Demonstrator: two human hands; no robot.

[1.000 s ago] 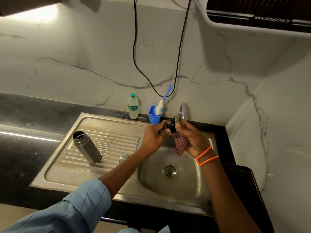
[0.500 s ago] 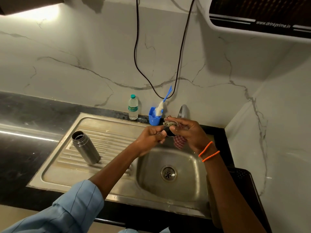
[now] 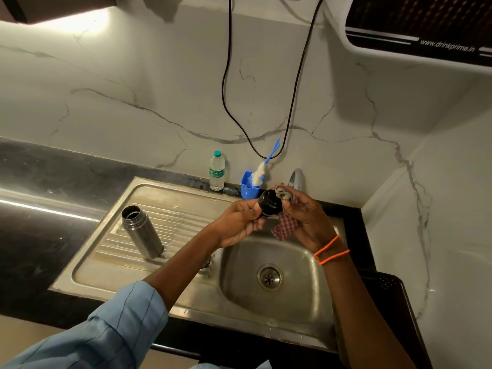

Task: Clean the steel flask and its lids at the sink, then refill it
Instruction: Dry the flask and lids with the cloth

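Left hand [image 3: 237, 222] grips black lid [image 3: 270, 203], right hand [image 3: 306, 217] holds checked cloth [image 3: 283, 227], open steel flask [image 3: 142, 233] on drainboard [image 3: 106, 251]

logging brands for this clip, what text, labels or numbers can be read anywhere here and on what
"www.drinkprime.in": white print on the dark front panel of the water purifier mounted at the upper right of the wall.
Green label on the plastic water bottle behind the sink: there is print, but too small and blurred to read.
Steel flask, black lid, blue holder: no text visible.
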